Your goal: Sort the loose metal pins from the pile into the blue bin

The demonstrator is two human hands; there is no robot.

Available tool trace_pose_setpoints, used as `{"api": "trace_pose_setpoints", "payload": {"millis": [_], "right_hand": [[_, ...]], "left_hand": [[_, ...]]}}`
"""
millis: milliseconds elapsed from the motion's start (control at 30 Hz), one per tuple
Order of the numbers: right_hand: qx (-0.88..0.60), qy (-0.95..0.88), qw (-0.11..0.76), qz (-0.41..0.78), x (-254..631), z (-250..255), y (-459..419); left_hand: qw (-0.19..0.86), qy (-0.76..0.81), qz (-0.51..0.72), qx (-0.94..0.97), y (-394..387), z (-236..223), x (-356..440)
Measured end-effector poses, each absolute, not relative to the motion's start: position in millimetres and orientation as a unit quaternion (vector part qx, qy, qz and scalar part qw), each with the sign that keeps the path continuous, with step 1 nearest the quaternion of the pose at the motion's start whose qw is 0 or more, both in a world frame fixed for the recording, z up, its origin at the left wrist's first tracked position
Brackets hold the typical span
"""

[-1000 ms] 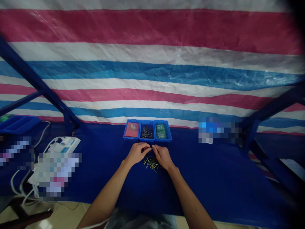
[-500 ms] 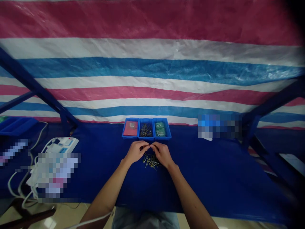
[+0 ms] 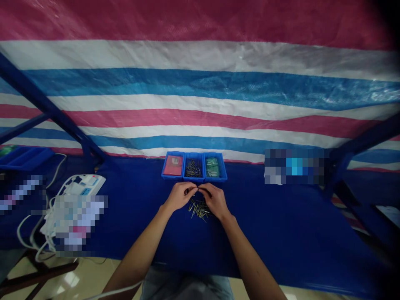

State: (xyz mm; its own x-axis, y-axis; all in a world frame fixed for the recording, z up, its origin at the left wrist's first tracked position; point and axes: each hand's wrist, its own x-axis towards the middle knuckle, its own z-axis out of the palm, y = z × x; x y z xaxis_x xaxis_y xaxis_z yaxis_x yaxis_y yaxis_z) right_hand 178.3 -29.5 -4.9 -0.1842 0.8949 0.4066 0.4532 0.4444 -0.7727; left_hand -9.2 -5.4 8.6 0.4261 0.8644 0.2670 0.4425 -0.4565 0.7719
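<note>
My left hand and my right hand meet fingertip to fingertip in the middle of the table. Each is closed in a pinch, and whatever they hold between them is too small to make out. Just below the fingers lies a loose pile of thin metal pins or screws, brassy and dark, partly covered by my right hand. Behind the hands stand joined blue bins: the left bin has red packets, the middle bin similar dark thin metal pieces, the right bin green-and-silver pieces.
A blue cloth covers the table. To the left are a white power strip with cables and blurred-out items. Another blue tray stands at the far left. Blue frame posts slant on both sides before a striped tarp.
The view has shifted slightly, so the table items appear a little higher and further right. My hands stay pinched together above the pile, fingertips touching as before.
</note>
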Motion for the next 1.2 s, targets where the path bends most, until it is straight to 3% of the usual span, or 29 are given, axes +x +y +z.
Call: {"api": "trace_pose_setpoints", "payload": {"millis": [267,1200], "right_hand": [[-0.443,-0.720,0.474,0.249,175.7,-7.8,-28.1],[-0.470,-0.747,0.421,0.209,178.8,-7.4,-28.7]], "left_hand": [[0.322,0.409,0.344,0.781,-4.4,10.2,-10.3],[0.321,0.413,0.354,0.776,-3.7,7.7,-9.3]]}}
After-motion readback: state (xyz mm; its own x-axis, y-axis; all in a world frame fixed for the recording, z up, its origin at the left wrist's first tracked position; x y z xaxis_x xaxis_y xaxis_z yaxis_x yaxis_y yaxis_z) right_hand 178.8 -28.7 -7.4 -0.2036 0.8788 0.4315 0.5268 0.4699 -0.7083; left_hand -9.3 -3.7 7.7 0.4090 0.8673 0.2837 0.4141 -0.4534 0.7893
